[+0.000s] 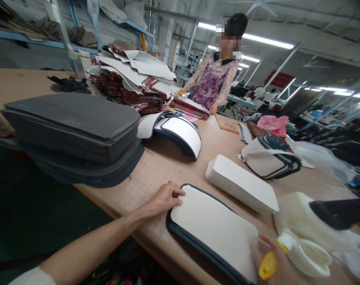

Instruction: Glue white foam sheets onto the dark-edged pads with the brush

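Note:
A cream-white board (214, 225) with rounded corners lies on a stack of dark-edged pieces (198, 241) at the table's near edge. My left hand (168, 196) is closed at the board's far left corner, fingertips on its top and edge. Blurred by motion, my right hand (271, 257) is at the board's right end. It holds a yellow-handled brush (268, 266), whose head points away to the right; its tip is hard to make out. Right beside it is a cut-open white plastic container (312, 257).
A stack of white boards (242, 184) lies behind. Thick dark sheets (73, 118) are piled at left, near curved white-faced panels (177, 132). More panels (269, 158) and a translucent jug (301, 213) stand at right. A person (215, 79) works across the table (168, 166).

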The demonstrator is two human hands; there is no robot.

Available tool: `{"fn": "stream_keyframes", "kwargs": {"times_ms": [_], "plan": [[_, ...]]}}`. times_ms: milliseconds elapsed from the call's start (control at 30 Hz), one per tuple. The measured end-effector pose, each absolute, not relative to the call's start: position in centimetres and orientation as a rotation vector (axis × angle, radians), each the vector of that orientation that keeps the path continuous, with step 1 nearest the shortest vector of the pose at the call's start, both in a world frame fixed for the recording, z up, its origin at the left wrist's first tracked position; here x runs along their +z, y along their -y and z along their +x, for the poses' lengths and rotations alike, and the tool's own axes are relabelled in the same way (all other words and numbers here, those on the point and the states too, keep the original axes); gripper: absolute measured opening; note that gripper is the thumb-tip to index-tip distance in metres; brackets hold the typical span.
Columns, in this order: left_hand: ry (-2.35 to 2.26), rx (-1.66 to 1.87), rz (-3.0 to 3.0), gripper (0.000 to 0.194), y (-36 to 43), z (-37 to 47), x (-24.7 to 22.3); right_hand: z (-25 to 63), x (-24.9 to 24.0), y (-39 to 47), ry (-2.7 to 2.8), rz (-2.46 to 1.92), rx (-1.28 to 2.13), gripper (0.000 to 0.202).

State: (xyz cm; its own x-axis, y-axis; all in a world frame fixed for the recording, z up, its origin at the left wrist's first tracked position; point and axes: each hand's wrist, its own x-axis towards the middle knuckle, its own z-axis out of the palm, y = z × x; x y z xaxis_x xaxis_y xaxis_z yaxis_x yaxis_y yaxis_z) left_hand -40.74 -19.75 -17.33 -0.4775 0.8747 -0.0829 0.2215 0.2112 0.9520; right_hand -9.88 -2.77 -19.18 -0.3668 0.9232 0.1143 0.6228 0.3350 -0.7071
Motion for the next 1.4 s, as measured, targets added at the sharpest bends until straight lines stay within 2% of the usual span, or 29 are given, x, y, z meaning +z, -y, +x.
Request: {"fn": "stream_keyframes", "kwargs": {"times_ms": [433,700,967,1133,1200,1267,1333,1400], "plan": [[-1.854,1.368,0.862,0.028,19.2,-40.3,-18.0,-10.3,-19.6,3.5,2.037,-1.453,0.579,0.048],[-1.865,1.317,0.883,0.030,19.2,-40.7,-17.5,-12.6,-16.6,5.4,2.010,-1.372,0.644,0.045],[-1.912,1.269,0.874,0.045,19.0,-41.3,-16.6,-12.7,-16.0,6.2,2.067,-1.293,0.728,0.027],[-1.909,1.260,0.819,0.045,18.8,-41.3,-15.8,-12.7,-16.5,6.3,2.102,-1.276,0.742,0.021],[-1.911,1.253,0.818,0.045,18.7,-41.2,-15.6,-12.6,-16.7,6.1,2.155,-1.278,0.651,0.022],[-1.911,1.238,0.834,0.046,18.7,-41.1,-15.6,-12.5,-16.9,5.8,2.215,-1.261,0.419,0.026],[-1.918,1.224,0.861,0.046,18.8,-41.2,-15.9,-12.5,-17.2,5.6,2.242,-1.168,0.168,0.030],[-1.929,1.219,0.907,0.045,19.0,-41.3,-16.2,-12.8,-17.6,5.6,2.240,-0.997,0.079,0.026]]}}
